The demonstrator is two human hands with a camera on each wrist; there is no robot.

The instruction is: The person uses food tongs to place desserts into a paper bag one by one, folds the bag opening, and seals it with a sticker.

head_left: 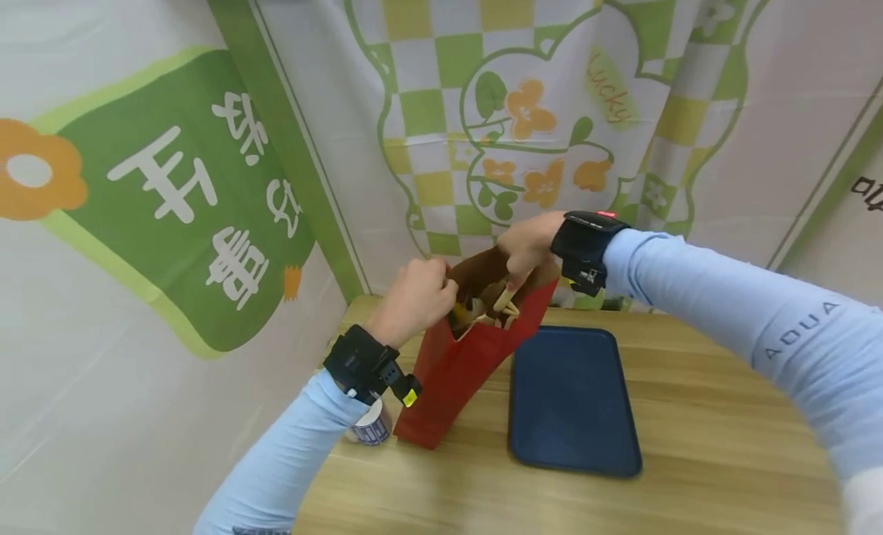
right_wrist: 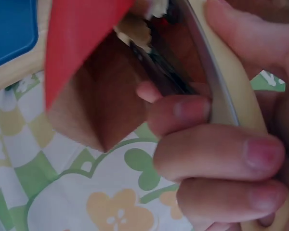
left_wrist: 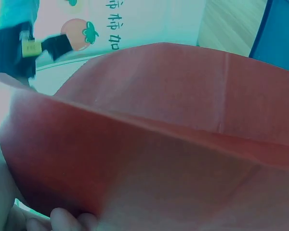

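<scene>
A red paper bag (head_left: 461, 374) with a brown inside stands tilted on the table. At its left rim my left hand (head_left: 417, 297) grips the paper; curled fingertips (left_wrist: 67, 221) show against the bag in the left wrist view. My right hand (head_left: 530, 247) reaches into the bag's mouth from above. Its fingers curl round a cream-handled metal utensil (right_wrist: 226, 72), whose far end is hidden, so its exact kind is unclear. Inside the bag lie a pale tan piece (right_wrist: 135, 32) and a dark glossy thing (right_wrist: 159, 70), both partly covered.
A dark blue tray (head_left: 572, 401) lies to the right of the bag on the wooden table (head_left: 717, 428). Left of the bag, partly behind my left wrist, is a white round thing with blue print (head_left: 373, 425). Printed curtains (head_left: 421, 113) hang close behind the table.
</scene>
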